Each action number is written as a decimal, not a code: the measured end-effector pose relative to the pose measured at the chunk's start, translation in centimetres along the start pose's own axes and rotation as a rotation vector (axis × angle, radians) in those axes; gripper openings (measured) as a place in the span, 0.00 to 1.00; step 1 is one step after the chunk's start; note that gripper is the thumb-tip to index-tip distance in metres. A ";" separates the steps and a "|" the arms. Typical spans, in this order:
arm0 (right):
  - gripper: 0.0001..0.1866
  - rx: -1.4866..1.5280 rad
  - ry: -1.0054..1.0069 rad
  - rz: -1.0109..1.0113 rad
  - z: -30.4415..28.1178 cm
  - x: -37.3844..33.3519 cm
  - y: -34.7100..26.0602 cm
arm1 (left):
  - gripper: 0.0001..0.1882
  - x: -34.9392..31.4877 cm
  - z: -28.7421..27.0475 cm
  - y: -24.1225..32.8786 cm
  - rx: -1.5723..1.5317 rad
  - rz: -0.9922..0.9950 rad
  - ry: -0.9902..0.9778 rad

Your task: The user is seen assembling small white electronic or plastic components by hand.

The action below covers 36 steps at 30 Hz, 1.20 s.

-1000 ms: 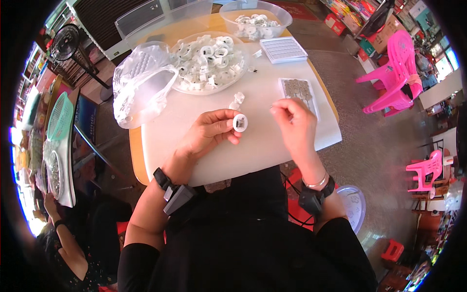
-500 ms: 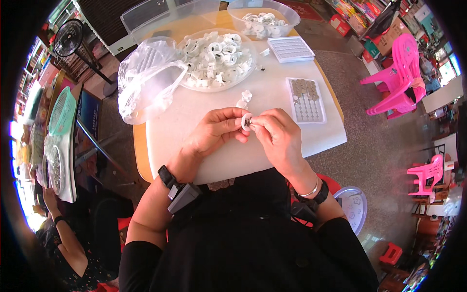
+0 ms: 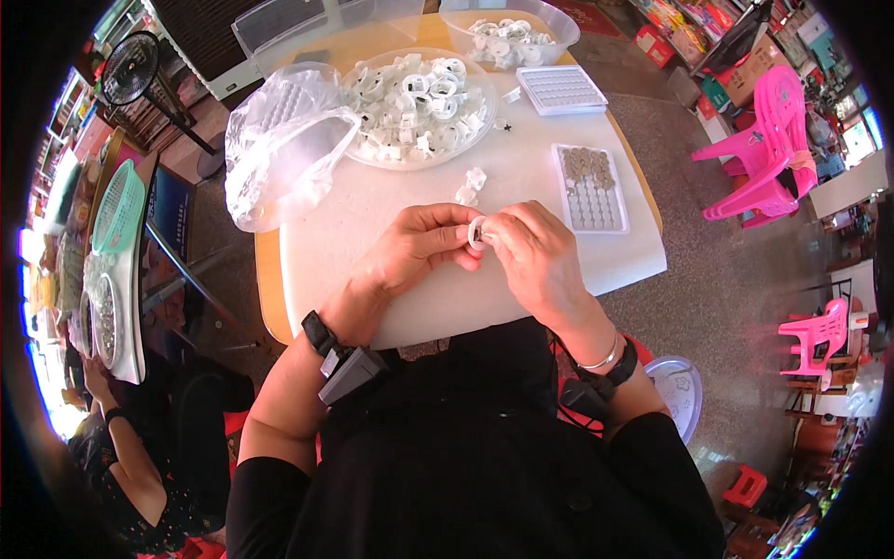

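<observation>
Over the near part of the table, my left hand [image 3: 414, 250] pinches a small white plastic ring [image 3: 475, 230] with a dark piece inside it. My right hand [image 3: 538, 261] is closed at the ring's right side, its fingertips against the dark piece; what they grip is hidden. Just beyond the hands lie two small white plastic pieces [image 3: 470, 184]. A white tray [image 3: 596, 223] to the right has round pockets, the far ones filled with small grey discs. Farther off, a wide clear bowl [image 3: 486, 130] is heaped with similar white rings and pieces.
A clear plastic bag [image 3: 279, 158] rests at the table's left. Stacked white trays [image 3: 562, 91] and a second clear bowl [image 3: 565, 42] of white parts stand at the far right. Pink chairs [image 3: 778, 130] are off to the right. Another person's arm [image 3: 130, 456] shows at lower left.
My right hand has turned slightly and its fingers now cover more of the ring's right side. The ring stays in my left fingers. The view has shifted a little.
</observation>
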State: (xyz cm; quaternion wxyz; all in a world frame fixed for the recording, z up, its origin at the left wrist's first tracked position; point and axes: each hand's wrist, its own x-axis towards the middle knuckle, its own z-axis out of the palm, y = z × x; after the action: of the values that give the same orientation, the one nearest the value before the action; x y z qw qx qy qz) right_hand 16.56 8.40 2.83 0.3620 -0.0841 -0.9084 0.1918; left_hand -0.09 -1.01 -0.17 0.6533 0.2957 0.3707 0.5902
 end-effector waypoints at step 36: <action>0.04 0.902 0.067 0.702 0.4 -0.2 -0.6 | 0.16 -0.2 -0.4 0.1 -0.070 -0.007 -0.040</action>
State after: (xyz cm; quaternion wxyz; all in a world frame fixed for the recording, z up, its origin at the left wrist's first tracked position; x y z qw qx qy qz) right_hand 16.38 7.67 2.66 0.3051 -0.2241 -0.6425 0.6663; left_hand -0.51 -1.21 -0.28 0.6728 0.2830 0.3375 0.5944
